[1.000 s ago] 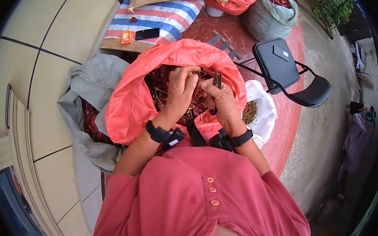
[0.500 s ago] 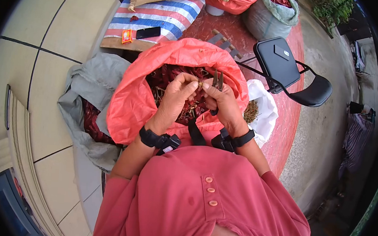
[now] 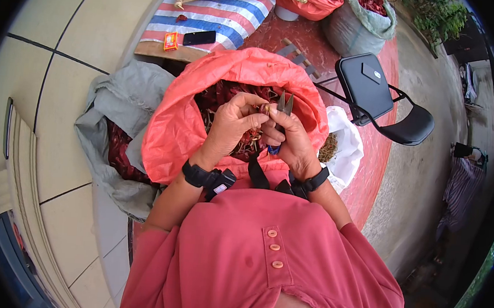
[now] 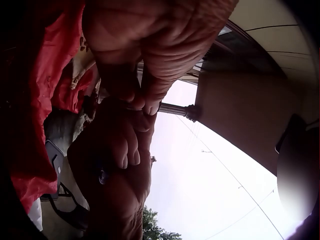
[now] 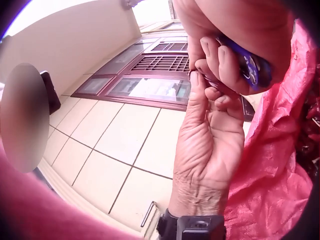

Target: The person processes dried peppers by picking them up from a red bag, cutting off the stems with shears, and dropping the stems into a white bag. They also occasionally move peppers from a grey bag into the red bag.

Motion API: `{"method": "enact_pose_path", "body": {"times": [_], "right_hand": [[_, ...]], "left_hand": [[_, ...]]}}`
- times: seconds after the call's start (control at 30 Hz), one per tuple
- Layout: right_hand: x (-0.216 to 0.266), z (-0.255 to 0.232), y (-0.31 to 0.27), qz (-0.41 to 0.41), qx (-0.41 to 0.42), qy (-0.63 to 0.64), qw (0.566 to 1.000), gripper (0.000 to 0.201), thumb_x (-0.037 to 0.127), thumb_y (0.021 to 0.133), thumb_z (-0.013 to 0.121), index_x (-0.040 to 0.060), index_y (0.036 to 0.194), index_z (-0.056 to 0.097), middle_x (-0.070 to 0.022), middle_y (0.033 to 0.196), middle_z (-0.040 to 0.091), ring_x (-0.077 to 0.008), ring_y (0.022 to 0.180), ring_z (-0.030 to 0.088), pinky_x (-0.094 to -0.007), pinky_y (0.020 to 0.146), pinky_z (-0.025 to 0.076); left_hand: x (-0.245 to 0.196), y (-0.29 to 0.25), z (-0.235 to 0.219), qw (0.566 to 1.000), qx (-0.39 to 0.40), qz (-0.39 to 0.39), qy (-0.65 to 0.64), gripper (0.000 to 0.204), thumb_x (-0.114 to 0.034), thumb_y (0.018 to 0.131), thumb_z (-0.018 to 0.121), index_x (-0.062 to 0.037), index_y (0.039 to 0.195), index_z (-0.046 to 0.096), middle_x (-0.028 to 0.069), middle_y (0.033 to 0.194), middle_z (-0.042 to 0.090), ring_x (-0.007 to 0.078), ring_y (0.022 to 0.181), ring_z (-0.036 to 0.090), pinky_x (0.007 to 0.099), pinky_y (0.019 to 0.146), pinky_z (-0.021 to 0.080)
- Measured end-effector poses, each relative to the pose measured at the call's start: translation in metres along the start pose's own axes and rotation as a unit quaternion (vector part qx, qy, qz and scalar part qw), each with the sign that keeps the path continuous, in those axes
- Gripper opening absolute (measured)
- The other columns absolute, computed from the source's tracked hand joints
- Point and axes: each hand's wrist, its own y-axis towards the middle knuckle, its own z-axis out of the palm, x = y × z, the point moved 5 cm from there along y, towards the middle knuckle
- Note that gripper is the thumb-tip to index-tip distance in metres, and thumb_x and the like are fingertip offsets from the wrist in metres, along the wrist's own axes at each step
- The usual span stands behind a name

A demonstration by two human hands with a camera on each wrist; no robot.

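My left hand (image 3: pixel 231 124) pinches a small dark-red dried chili (image 3: pixel 265 110) between thumb and fingertips, above the open mouth of a pink-red plastic sack (image 3: pixel 174 132). Facing it, my right hand (image 3: pixel 294 140) has its fingers curled round scissors (image 3: pixel 285 103), blades pointing up and a little apart. The blue handle (image 5: pixel 256 67) shows under the palm in the right wrist view. The thumb and fingertips of both hands meet at the chili. Inside the sack lie dried red chilies (image 3: pixel 231 91) with pale stems, partly hidden by the hands.
A grey sack (image 3: pixel 126 97) of chilies stands left; a white bag (image 3: pixel 347 155) of brown stems stands right. Behind are a black folding chair (image 3: pixel 363 85), a striped sack (image 3: pixel 228 18) bearing a phone (image 3: pixel 200 38) and small box (image 3: pixel 170 41), and another chili sack (image 3: pixel 352 35).
The left hand has come up out of the sack to meet the right hand's fingertips, and now holds a chili there. The scissors have stayed in the right hand.
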Motion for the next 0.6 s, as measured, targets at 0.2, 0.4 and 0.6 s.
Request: {"method": "enact_pose_path", "body": {"times": [0.2,0.4,0.6], "right_hand": [[0.022,-0.002,-0.006,-0.112,-0.054,-0.339,0.932,0.022,0.027,0.095,0.056,0.0052,0.098,0.054,0.0027,0.074,0.05,-0.0086,0.059,0.044,-0.0249,0.055,0.037],[0.042,0.016,-0.024,-0.193,-0.087,-0.61,0.764,0.031,0.036,0.094,0.054,0.0063,0.101,0.053,-0.014,0.084,0.061,-0.0296,0.081,0.062,-0.0354,0.069,0.046],[0.041,0.03,-0.028,-0.234,-0.076,-0.69,0.68,0.034,0.039,0.087,0.063,0.0068,0.096,0.057,-0.0123,0.082,0.063,-0.0315,0.075,0.063,-0.0387,0.062,0.047]], "left_hand": [[-0.002,-0.007,-0.003,0.999,-0.048,0.002,0.004,0.021,-0.004,0.089,0.061,-0.0019,0.11,0.061,0.0019,0.092,0.063,0.0052,0.075,0.055,0.0202,0.066,0.047],[-0.002,-0.008,-0.008,0.997,-0.08,-0.001,-0.004,0.013,-0.007,0.091,0.06,-0.0013,0.103,0.064,0.0013,0.087,0.066,0.0028,0.075,0.058,0.0171,0.065,0.047],[0.005,-0.01,-0.013,0.996,-0.076,0.002,0.039,0.008,-0.005,0.09,0.062,-0.0028,0.098,0.063,0.0,0.093,0.064,0.0037,0.078,0.056,0.0192,0.072,0.047]]}}
